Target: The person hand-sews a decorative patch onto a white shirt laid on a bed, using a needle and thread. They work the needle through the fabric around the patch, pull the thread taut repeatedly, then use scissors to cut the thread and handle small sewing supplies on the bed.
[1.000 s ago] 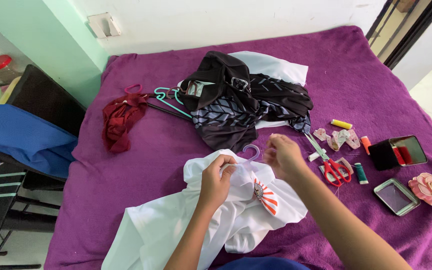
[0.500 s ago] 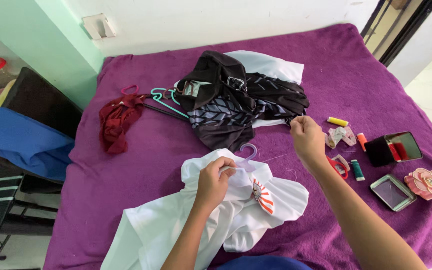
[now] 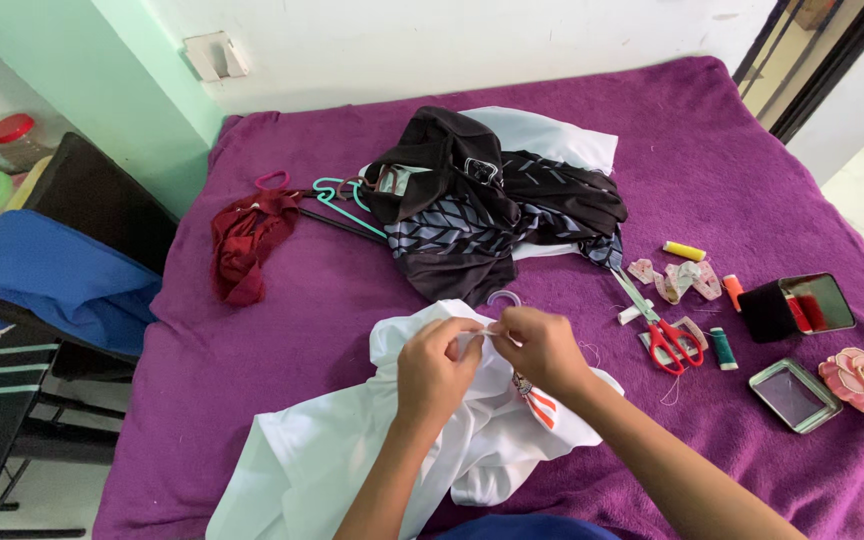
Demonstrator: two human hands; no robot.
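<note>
Purple bed [image 3: 752, 180], left hand [image 3: 435, 368], right hand [image 3: 542, 348] pinching white shirt [image 3: 352, 450].

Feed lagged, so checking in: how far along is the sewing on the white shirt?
Mid-stitch. Both the left hand and right hand pinch the white shirt near its collar. The red scissors lie unused beside them, so cutting off seems left. The dark clothes lie untouched.

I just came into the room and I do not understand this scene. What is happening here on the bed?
A person is hand-sewing a white garment on the purple bedspread. The left hand pinches the cloth near the collar, and the right hand meets it at the same spot, seemingly holding a needle too small to see. Red scissors, thread spools and an open tin lie to the right; dark clothes are piled behind.
</note>
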